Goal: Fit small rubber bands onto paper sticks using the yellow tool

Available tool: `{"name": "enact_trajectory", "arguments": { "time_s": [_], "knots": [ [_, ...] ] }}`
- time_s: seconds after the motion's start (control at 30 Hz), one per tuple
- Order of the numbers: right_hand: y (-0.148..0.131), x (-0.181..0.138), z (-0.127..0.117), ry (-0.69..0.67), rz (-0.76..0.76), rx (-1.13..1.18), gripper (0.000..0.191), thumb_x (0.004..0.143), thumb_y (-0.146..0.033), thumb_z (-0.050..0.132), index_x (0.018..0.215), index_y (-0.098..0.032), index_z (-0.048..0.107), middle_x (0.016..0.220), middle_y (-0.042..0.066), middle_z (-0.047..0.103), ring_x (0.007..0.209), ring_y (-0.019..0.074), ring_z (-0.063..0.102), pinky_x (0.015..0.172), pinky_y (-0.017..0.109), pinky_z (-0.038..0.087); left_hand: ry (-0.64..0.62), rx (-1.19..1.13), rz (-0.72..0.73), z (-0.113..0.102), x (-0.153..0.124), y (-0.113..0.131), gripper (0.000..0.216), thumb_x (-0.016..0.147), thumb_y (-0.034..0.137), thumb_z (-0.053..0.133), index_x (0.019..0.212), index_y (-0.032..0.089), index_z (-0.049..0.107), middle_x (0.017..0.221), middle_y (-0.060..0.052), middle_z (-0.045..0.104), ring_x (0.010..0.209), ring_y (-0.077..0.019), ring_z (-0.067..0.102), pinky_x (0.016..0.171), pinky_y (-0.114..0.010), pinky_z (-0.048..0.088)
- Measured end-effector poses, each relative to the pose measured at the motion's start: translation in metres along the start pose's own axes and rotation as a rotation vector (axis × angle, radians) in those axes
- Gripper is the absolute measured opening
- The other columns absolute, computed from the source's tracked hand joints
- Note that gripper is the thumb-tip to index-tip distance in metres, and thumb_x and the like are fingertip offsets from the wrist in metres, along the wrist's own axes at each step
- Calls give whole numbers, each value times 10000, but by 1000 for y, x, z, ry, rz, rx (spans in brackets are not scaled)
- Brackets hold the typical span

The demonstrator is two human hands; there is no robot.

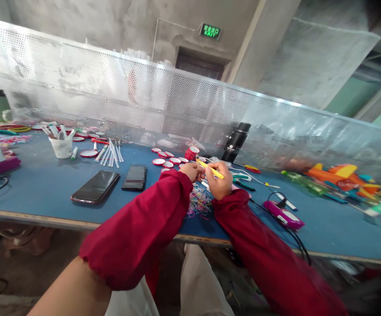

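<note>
Tool, yellow and slim like a pen, sits in the grip of the right hand, pinched between thumb and fingers above the far edge of a heap of coloured bands. Its narrow end points away and to the left, close by the fingertips of the left hand. Those fingertips are drawn together; whether they grasp some small piece or touch the tool, I cannot tell.

Good work here probably rests on a light, steady pinch near the narrow end, with the left fingers bracing but kept out of the tip's line. Lowering both wrists to the blue table would likely calm any tremble, though the loose bands might snag or scatter under a sleeve. Red-rimmed lids lie just beyond the left hand, and green-handled pliers lie beside the right, so small movements seem wiser than broad sweeps.
</note>
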State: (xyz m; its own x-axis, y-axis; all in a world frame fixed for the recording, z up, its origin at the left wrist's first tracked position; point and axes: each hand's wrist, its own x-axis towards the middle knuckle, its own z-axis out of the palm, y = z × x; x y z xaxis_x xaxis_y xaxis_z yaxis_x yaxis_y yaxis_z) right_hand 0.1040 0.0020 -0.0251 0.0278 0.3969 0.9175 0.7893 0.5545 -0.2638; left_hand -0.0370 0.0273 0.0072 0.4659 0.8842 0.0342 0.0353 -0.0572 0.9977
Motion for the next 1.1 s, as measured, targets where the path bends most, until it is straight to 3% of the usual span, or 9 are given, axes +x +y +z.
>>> {"name": "enact_trajectory", "arguments": {
  "time_s": [0.17, 0.33, 0.43, 0.6, 0.73, 0.93, 1.1],
  "knots": [
    [-3, 4, -3, 50, 21, 4, 137, 863, -353, 606, 879, -220, 635, 802, 25, 686, 681, 186, 627, 635, 317, 502, -14, -37, 10, 0, 0, 0, 221, 965, 98, 427, 804, 103, 579, 634, 16, 550, 446, -38, 439, 458, -181, 291],
    [-19, 25, -14, -18, 25, 81, 147, 874, -339, 619, 957, -230, 673, 863, 23, 716, 753, 190, 675, 716, 320, 526, -28, -10, 9, -2, 0, 1, 225, 971, 112, 419, 825, 105, 589, 632, 18, 556, 454, -43, 438, 482, -186, 303],
    [-23, 35, -19, 51, 56, 116, 157, 859, -354, 638, 947, -232, 683, 898, 24, 718, 796, 197, 675, 748, 327, 525, -27, -9, 16, -3, 0, 1, 202, 962, 120, 452, 808, 113, 583, 630, 19, 564, 448, -34, 437, 473, -173, 297],
    [-14, 26, -12, 138, 163, 142, 210, 863, -398, 617, 772, -211, 644, 616, -21, 607, 597, 157, 590, 622, 294, 484, -25, -27, -1, -2, 4, -1, 207, 966, 108, 430, 808, 116, 563, 650, 11, 568, 450, -33, 439, 453, -173, 283],
    [-6, 14, -4, 177, 247, 270, 168, 829, -349, 636, 917, -205, 631, 648, -25, 625, 569, 156, 609, 581, 288, 494, -49, -30, 9, -1, 5, -4, 241, 979, 107, 389, 785, 121, 530, 646, 13, 553, 457, -39, 436, 454, -182, 276],
    [-21, 11, -16, 162, 90, 128, 120, 842, -319, 633, 899, -215, 654, 805, 20, 675, 701, 173, 637, 654, 307, 519, -50, 2, -1, -1, 2, -1, 242, 979, 107, 405, 776, 121, 536, 598, 27, 532, 421, -31, 410, 445, -176, 280],
    [-23, 25, -30, 110, -32, 17, 95, 821, -286, 656, 882, -214, 657, 808, 14, 676, 704, 168, 623, 676, 302, 516, -68, 21, 9, -1, 6, -5, 226, 976, 122, 413, 802, 119, 557, 628, 19, 555, 445, -35, 437, 460, -165, 305]
  ]
}}
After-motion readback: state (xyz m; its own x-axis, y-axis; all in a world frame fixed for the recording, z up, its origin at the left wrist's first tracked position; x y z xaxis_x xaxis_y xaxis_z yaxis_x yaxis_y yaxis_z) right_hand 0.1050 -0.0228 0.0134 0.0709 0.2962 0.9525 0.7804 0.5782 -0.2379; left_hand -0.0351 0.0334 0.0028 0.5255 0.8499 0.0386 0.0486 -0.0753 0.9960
